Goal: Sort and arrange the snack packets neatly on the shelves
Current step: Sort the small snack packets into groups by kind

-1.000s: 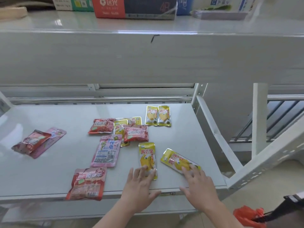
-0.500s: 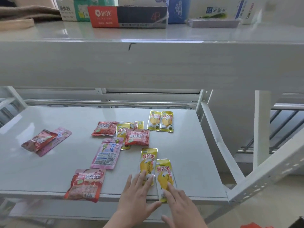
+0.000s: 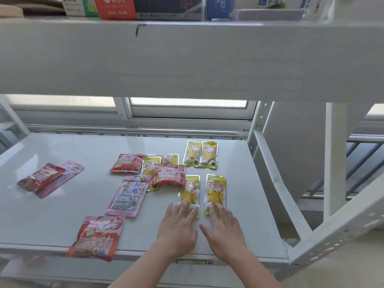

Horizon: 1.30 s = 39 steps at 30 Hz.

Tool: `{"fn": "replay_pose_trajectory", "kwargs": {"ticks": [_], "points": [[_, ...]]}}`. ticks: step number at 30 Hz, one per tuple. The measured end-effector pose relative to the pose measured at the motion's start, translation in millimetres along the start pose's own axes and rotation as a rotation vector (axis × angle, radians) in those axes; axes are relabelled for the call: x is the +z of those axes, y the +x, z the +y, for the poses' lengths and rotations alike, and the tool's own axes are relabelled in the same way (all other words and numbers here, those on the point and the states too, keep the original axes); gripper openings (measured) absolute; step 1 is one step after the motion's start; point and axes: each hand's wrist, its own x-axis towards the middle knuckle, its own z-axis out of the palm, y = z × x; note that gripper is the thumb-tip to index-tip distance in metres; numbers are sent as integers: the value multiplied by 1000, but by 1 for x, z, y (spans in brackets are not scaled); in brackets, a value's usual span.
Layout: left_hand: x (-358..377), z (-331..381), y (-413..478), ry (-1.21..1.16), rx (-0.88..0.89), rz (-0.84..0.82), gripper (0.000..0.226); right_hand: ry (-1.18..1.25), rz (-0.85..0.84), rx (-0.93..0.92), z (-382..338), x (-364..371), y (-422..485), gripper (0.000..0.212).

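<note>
Now we rest our left hand (image 3: pixel 178 227) and right hand (image 3: pixel 223 229), fingers straight and flat, on the near ends of the left yellow packet (image 3: pixel 190 190) and right yellow packet (image 3: pixel 216 189), which lie parallel and slightly apart near the front of the white shelf (image 3: pixel 62 215). Another yellow pair (image 3: pixel 200 154) sits behind them.

The boxes (image 3: pixel 116 7) on the top shelf (image 3: pixel 187 59) are cut off above

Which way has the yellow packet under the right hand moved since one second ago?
Yes: the yellow packet turned straight and slid away from the shelf's front edge, toward the rear yellow pair.
</note>
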Motion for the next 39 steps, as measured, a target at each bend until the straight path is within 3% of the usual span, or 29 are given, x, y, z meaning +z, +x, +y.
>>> {"fn": "replay_pose_trajectory", "kwargs": {"ticks": [5,10,13,15,19,24,29,32,35,39], "points": [[3,1,14,-54,-29,-4,69,-21,-18,-23,2,7,9,117],[1,-7,22,-51,-19,-10,70,-48,19,-20,1,12,19,110],[1,-14,27,-58,-6,2,85,-63,-58,18,1,9,22,117],[2,-19,28,-73,-2,12,87,-101,-75,37,-2,5,24,108],[1,-39,17,-97,-56,43,84,-125,55,16,-18,6,36,74],[1,-83,-10,-123,-189,39,92,-63,14,-204,-73,-12,87,74],[4,-133,-41,-67,-282,-95,99,-147,-2,-171,-115,-2,152,70],[7,-163,-51,-31,-324,-149,91,-171,5,-143,-121,3,173,52],[5,-188,-57,-54,-359,-150,72,-152,73,-151,-121,5,175,36],[0,-208,-57,-76,-350,-153,90,-43,258,-227,-140,4,149,34]]}}
